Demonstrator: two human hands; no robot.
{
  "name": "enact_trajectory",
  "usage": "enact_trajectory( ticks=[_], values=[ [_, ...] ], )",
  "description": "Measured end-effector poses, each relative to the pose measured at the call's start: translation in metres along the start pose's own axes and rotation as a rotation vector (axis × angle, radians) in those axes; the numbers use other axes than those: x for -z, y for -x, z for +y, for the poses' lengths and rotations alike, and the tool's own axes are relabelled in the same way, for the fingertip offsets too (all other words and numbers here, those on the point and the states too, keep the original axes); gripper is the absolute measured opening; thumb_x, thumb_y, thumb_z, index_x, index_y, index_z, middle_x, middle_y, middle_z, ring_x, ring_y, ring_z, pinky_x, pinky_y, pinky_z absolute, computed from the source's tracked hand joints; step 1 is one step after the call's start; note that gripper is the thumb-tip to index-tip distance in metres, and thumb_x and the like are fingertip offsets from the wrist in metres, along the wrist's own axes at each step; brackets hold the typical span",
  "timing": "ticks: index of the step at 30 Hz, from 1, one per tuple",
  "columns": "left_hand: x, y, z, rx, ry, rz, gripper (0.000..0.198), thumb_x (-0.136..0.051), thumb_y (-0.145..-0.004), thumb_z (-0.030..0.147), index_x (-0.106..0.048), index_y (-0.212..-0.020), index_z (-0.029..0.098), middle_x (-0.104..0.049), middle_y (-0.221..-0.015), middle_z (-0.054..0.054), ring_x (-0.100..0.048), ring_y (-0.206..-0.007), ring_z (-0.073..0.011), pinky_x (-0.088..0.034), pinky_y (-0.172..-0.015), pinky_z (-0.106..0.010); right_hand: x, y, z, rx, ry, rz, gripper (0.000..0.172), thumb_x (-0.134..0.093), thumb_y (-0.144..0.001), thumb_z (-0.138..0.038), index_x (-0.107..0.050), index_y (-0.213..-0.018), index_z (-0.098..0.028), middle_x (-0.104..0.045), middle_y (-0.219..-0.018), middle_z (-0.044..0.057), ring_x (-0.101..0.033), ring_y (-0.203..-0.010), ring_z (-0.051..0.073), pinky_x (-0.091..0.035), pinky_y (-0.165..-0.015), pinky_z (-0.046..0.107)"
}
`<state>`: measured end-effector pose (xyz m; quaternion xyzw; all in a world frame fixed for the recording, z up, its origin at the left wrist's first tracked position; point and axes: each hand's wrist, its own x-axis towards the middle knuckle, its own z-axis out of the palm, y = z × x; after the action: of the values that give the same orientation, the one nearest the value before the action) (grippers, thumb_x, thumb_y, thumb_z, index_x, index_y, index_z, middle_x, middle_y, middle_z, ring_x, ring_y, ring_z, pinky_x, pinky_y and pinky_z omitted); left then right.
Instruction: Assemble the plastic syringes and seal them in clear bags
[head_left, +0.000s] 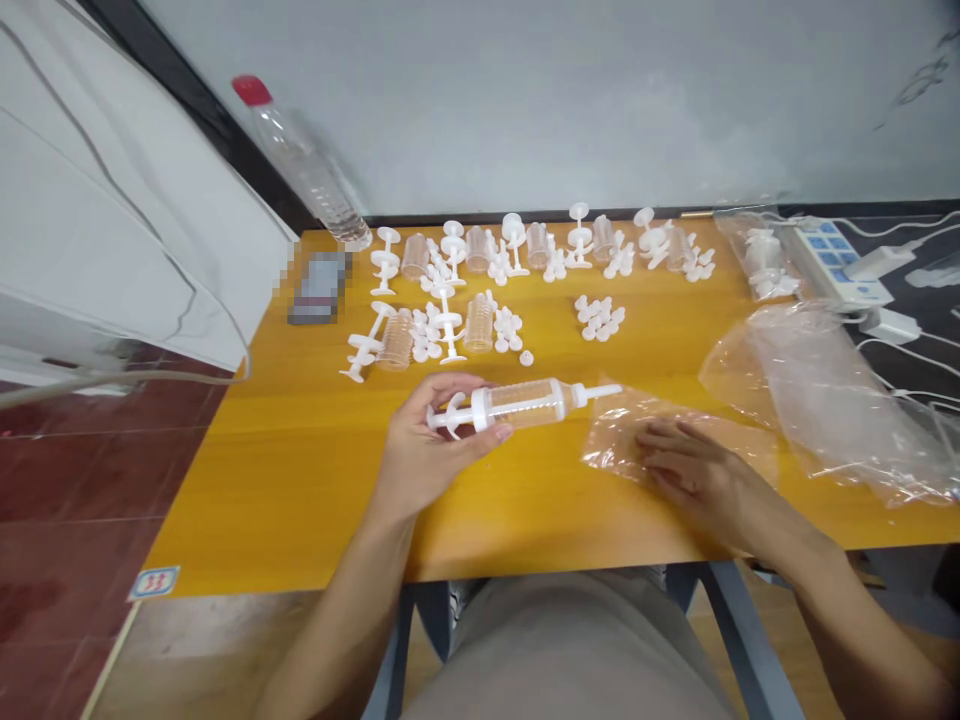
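A clear plastic syringe-like tube with a white cap, white plunger and slim white nozzle [525,404] was in the left hand [427,445], above the middle of the orange-yellow wooden table [285,510]. It lay nearly level, its handle to the left and its nozzle to the right. The left hand gripped its capped end, thumb along the near side and fingers round the far side. The nozzle tip reached the left edge of a small crinkled clear plastic bag [611,440]; whether they touched could not be told. The right hand [694,465] was over that bag, fingers bent and close together; whether they pinched the film could not be told. Farther right lay a larger crumpled transparent plastic bag [814,380]. Beyond the left hand, two white plastic plungers with round discs [450,322] and two short ribbed clear plastic cylinders [478,322] lay among clusters of small white plastic pieces [600,318], one piece lying alone nearer the tube. A far row held five more such sets. At its right end a clear bag of white parts [765,265] lay beside a white power strip with blue sockets [836,265]. At the far left, a dark rectangular object, blurred out [319,290], lay near a clear plastic bottle with a red cap [311,175], which stood by the grey-white board [487,100].
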<state>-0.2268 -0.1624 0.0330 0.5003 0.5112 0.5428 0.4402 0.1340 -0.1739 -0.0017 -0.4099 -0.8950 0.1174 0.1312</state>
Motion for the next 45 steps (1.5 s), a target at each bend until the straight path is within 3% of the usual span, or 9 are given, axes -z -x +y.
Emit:
enact_trajectory(
  ticks=[6, 10, 20, 24, 29, 35, 39, 42, 45],
  values=[
    [-0.011, 0.023, 0.0, 0.099, -0.091, -0.107, 0.042, -0.088, -0.072, 0.028, -0.067, -0.107, 0.021, -0.075, -0.102, -0.003, -0.067, -0.076, -0.0117, -0.056, -0.064, -0.02, -0.012, -0.04, -0.046, -0.067, -0.114, 0.131, 0.014, -0.056, -0.1, -0.023, -0.07, -0.105, -0.021, -0.073, -0.115, 0.011, -0.066, -0.121, 0.027, -0.057, -0.104, 0.05],
    [-0.024, 0.023, -0.006, 0.14, -0.156, -0.143, 0.038, -0.084, -0.073, 0.032, -0.067, -0.106, 0.021, -0.072, -0.095, -0.001, -0.063, -0.069, -0.0105, -0.053, -0.061, -0.02, -0.038, -0.053, -0.053, -0.136, -0.041, 0.274, 0.016, -0.059, -0.099, -0.028, -0.069, -0.108, -0.019, -0.067, -0.132, 0.016, -0.061, -0.128, 0.031, -0.054, -0.108, 0.057],
    [0.031, 0.027, -0.021, 0.24, -0.307, -0.083, 0.044, -0.087, -0.07, 0.041, -0.066, -0.103, 0.02, -0.067, -0.093, 0.0, -0.062, -0.072, -0.0118, -0.052, -0.062, -0.02, -0.066, -0.043, -0.039, -0.081, -0.098, 0.416, 0.024, -0.06, -0.1, -0.021, -0.076, -0.118, -0.023, -0.072, -0.13, 0.009, -0.062, -0.132, 0.029, -0.047, -0.117, 0.055],
    [0.019, 0.031, -0.014, 0.189, -0.298, -0.112, 0.047, -0.087, -0.072, 0.037, -0.064, -0.11, 0.022, -0.066, -0.096, 0.0, -0.064, -0.073, -0.0124, -0.053, -0.063, -0.022, -0.061, -0.047, -0.049, -0.095, -0.235, 0.435, 0.028, -0.061, -0.099, -0.02, -0.075, -0.122, -0.026, -0.07, -0.135, 0.008, -0.06, -0.135, 0.027, -0.044, -0.119, 0.055],
    [-0.002, 0.036, -0.011, 0.117, -0.302, -0.17, 0.054, -0.083, -0.078, 0.031, -0.057, -0.125, 0.025, -0.07, -0.103, -0.002, -0.068, -0.093, -0.017, -0.055, -0.084, -0.029, -0.053, -0.055, -0.059, -0.06, -0.381, 0.41, 0.032, -0.059, -0.1, -0.02, -0.073, -0.126, -0.034, -0.067, -0.138, 0.002, -0.06, -0.135, 0.024, -0.04, -0.121, 0.057],
    [-0.023, 0.048, -0.032, 0.088, -0.318, -0.136, 0.065, -0.079, -0.084, 0.038, -0.047, -0.138, 0.024, -0.06, -0.124, -0.009, -0.064, -0.104, -0.0189, -0.055, -0.095, -0.036, -0.055, -0.066, -0.067, -0.002, -0.359, 0.372, 0.029, -0.061, -0.1, -0.02, -0.073, -0.123, -0.031, -0.07, -0.135, 0.003, -0.059, -0.136, 0.024, -0.036, -0.123, 0.057],
    [-0.016, 0.057, -0.043, 0.064, -0.321, -0.174, 0.089, -0.078, -0.086, 0.038, -0.027, -0.159, 0.029, -0.047, -0.149, -0.015, -0.057, -0.128, -0.0246, -0.054, -0.105, -0.042, -0.057, -0.07, -0.069, -0.008, -0.247, 0.37, 0.027, -0.061, -0.1, -0.022, -0.074, -0.123, -0.03, -0.07, -0.135, 0.005, -0.059, -0.136, 0.025, -0.037, -0.122, 0.058],
    [0.003, 0.065, -0.044, 0.109, -0.303, -0.104, 0.077, -0.077, -0.087, 0.036, -0.04, -0.154, 0.028, -0.048, -0.154, -0.014, -0.058, -0.133, -0.0248, -0.05, -0.113, -0.045, -0.058, -0.07, -0.068, -0.012, -0.212, 0.356, 0.03, -0.06, -0.101, -0.021, -0.072, -0.127, -0.031, -0.07, -0.135, 0.004, -0.059, -0.136, 0.026, -0.039, -0.12, 0.057],
    [0.012, 0.071, -0.042, 0.226, -0.266, -0.01, 0.045, -0.075, -0.088, 0.039, -0.065, -0.129, 0.022, -0.072, -0.126, -0.011, -0.073, -0.109, -0.0226, -0.059, -0.102, -0.042, -0.06, -0.071, -0.069, -0.006, -0.2, 0.351, 0.029, -0.06, -0.101, -0.022, -0.072, -0.126, -0.031, -0.07, -0.135, 0.004, -0.059, -0.136, 0.026, -0.038, -0.121, 0.057]
  ],
)
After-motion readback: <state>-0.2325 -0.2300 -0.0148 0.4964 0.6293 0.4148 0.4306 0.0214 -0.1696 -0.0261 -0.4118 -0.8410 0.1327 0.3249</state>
